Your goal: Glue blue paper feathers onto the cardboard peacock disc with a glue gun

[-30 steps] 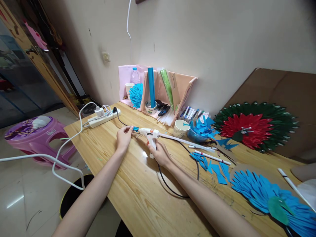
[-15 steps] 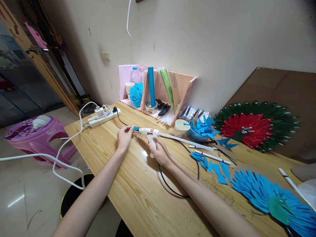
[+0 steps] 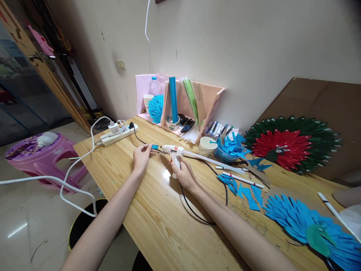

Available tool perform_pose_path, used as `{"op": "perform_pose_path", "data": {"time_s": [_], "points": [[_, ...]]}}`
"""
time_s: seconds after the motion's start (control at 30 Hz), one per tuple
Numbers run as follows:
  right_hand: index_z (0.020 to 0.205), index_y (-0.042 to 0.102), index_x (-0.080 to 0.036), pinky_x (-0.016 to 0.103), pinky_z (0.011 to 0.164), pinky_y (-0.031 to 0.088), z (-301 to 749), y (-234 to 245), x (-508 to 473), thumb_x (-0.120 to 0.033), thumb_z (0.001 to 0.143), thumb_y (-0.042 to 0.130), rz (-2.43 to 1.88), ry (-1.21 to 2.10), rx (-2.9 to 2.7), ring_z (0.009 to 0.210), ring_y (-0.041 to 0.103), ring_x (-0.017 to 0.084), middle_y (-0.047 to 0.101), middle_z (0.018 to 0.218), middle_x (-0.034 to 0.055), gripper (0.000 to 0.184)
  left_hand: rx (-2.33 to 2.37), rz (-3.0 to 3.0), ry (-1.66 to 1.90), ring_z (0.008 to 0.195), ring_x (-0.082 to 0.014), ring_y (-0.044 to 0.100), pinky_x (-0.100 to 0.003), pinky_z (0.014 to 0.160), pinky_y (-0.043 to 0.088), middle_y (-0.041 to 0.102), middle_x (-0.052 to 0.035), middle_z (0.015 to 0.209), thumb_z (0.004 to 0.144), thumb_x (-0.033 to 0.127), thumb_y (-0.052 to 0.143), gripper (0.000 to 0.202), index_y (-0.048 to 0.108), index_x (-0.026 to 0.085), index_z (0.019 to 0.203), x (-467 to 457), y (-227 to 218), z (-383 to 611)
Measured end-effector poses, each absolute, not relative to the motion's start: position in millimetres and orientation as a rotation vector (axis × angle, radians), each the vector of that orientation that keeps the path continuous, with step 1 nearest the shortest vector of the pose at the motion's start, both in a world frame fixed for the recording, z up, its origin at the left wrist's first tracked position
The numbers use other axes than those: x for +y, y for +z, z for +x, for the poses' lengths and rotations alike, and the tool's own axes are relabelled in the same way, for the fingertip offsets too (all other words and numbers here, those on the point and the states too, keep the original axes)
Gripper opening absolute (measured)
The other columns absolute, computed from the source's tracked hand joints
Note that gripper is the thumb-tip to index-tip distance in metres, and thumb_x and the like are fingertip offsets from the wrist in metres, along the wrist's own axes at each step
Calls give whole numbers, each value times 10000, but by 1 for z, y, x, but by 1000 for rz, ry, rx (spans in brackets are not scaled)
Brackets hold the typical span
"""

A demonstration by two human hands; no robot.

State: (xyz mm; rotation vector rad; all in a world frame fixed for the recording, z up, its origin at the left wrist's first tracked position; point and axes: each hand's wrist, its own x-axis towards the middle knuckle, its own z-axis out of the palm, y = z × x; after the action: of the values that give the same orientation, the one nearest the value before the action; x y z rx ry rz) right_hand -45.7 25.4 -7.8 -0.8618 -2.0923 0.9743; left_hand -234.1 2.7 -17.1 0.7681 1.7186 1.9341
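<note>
over the desk (image 3: 160,218), the right grip (image 3: 184,175) is wrapped around a white glue gun (image 3: 176,156); the left grip (image 3: 141,157) pinches a small blue piece (image 3: 155,147) near the gun's tip. farther back stand a paper cup (image 3: 208,148) and a pink organizer (image 3: 212,94).

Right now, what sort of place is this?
Probably a home room used for crafts: a white plastic glue gun in the right hand, a red-and-green petalled craft piece, and a pink plastic stool by the wooden table.

Left hand (image 3: 141,158) in a pinch, right hand (image 3: 184,174) curled
</note>
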Motion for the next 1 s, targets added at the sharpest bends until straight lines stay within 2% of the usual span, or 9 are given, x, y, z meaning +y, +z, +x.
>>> {"op": "perform_pose_path", "data": {"time_s": [0.17,0.27,0.37,0.47,0.57,0.63,0.73,0.83,1.0], "points": [[831,561,-178,246,589,344,-60,-5,48,-299,807,426,-979,795,-2118,660,542,170,606,728,30,183,1709,744,1915,577,-151,612,-300,612,521,644,-56,665,589,463,696,399,630,97,735,0,-15,-231],[814,557,-182,256,577,329,-78,-2,65,-289,785,452,-1088,660,-2171,668,528,183,593,731,41,153,1719,744,1896,575,-144,609,-282,590,521,636,-49,649,589,464,695,406,632,93,740,-2,-13,-230],[792,549,-185,274,606,345,-91,-1,74,-262,774,462,-1129,578,-2239,713,524,202,587,746,50,117,1710,726,1866,557,-135,602,-260,558,512,628,-42,627,574,474,698,424,633,88,739,-6,-11,-227],[891,551,-178,298,668,378,-86,2,72,-274,789,471,-1095,580,-2287,781,523,216,593,822,62,161,1664,719,1834,545,-130,601,-244,548,504,633,-41,614,548,473,719,443,640,84,743,-11,-8,-218],[1050,516,-161,332,762,401,-55,7,59,-287,794,502,-1006,604,-2319,891,509,232,574,945,88,285,1597,715,1779,560,-136,610,-234,545,501,651,-51,623,519,468,741,454,653,82,741,-15,-3,-198],[1114,478,-152,355,822,399,-21,11,45,-232,826,453,-978,583,-2252,958,491,233,547,999,106,299,1544,706,1700,571,-145,619,-236,547,503,665,-63,631,514,465,747,446,662,86,731,-16,2,-178],[1064,473,-178,324,748,440,40,14,17,-219,875,385,-997,668,-2120,848,522,190,535,935,76,213,1461,733,1563,583,-153,627,-237,562,508,676,-77,628,520,444,756,414,673,92,722,-16,12,-141],[966,478,-201,297,649,467,96,14,-9,-274,888,404,-1090,786,-1996,709,528,156,528,843,42,131,1375,800,1413,584,-156,633,-235,569,511,674,-80,612,522,418,768,392,678,89,716,-12,20,-100],[972,480,-210,300,688,495,150,4,-26,-306,867,474,-1125,782,-1821,809,557,168,536,890,49,142,1231,903,1228,581,-151,637,-219,552,502,675,-76,615,547,414,758,367,672,91,697,0,16,-39]]}}
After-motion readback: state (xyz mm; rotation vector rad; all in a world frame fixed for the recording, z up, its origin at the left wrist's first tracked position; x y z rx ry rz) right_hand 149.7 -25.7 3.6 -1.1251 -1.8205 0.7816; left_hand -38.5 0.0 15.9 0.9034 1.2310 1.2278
